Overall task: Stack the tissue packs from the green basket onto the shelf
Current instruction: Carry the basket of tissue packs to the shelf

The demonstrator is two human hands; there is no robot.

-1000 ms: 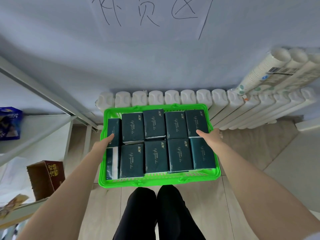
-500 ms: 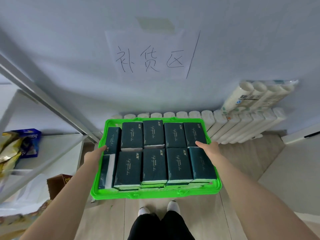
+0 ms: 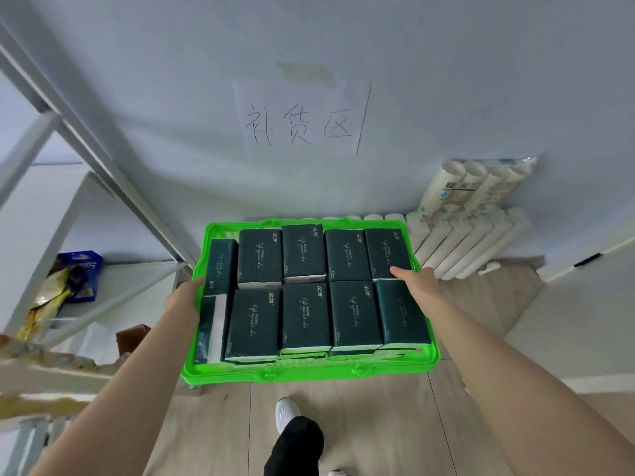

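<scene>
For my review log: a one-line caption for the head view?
Left hand and right hand hold the green basket of dark tissue packs by its sides, beside a white shelf.

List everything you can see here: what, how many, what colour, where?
green basket: one, bright green, held up in the middle
tissue packs: ten showing on top, more beneath, dark green, in the basket
paper sign: one, white with handwriting, on the wall
wrapped tubes: many, white, against the wall at right
shelf: one, pale grey, at left
snack bags: at least two, blue and yellow, on the shelf
cardboard box: one, brown, low at left
shoe: one, white, below the basket
left hand: grip on the basket's left rim
right hand: grip on the basket's right rim
</scene>
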